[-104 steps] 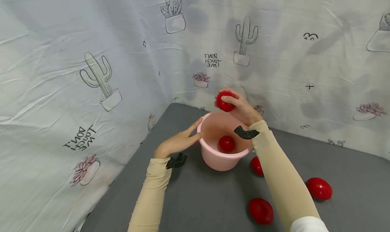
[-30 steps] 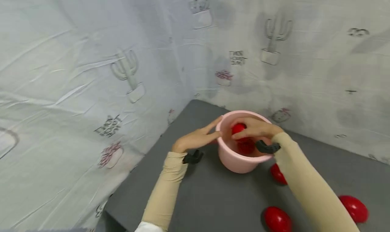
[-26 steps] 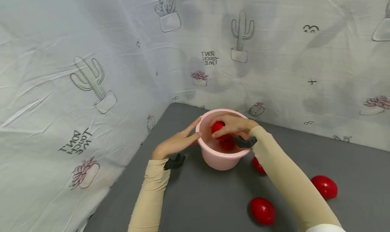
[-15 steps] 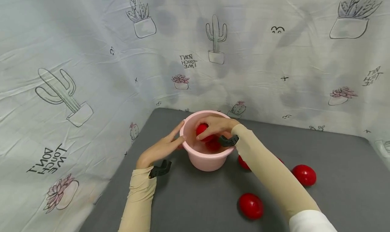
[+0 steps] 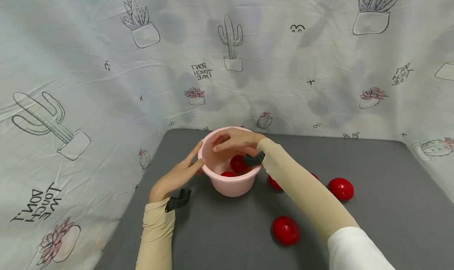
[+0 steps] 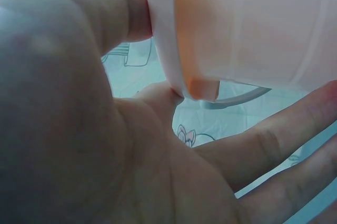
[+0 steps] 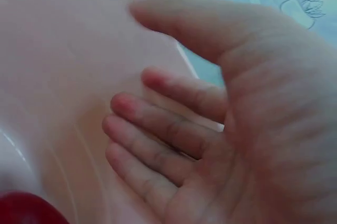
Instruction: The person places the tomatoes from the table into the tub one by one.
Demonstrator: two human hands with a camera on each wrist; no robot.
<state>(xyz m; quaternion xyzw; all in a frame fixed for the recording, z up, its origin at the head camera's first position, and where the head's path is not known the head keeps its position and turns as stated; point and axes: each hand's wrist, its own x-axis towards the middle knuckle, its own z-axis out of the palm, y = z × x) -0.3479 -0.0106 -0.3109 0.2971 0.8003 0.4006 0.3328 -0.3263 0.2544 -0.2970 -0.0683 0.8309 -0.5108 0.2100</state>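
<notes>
A pink bucket point(image 5: 232, 188) stands on the grey table, holding a glossy red ball point(image 5: 239, 164) and another red ball point(image 5: 228, 174) partly hidden behind the front rim. My left hand point(image 5: 177, 177) steadies the bucket's left side. In the left wrist view its thumb point(image 6: 138, 16) and index fingertip meet the rim, and the other fingers stretch along below the wall. Inside the bucket's mouth, my right hand point(image 5: 235, 139) hangs above the balls with nothing in it. In the right wrist view its slightly bent fingers point(image 7: 158, 129) and thumb are spread apart.
On the table to the right lie a red ball point(image 5: 285, 230) in front, one further right point(image 5: 341, 189), and one beside the bucket point(image 5: 274, 182), partly behind the right sleeve point(image 5: 298, 187). A patterned cloth point(image 5: 269, 65) hangs at the back and left.
My right hand lowered a red ball into the bucket, let it go and has risen a little. The left hand stays at the rim. The head view has swung to the right.
</notes>
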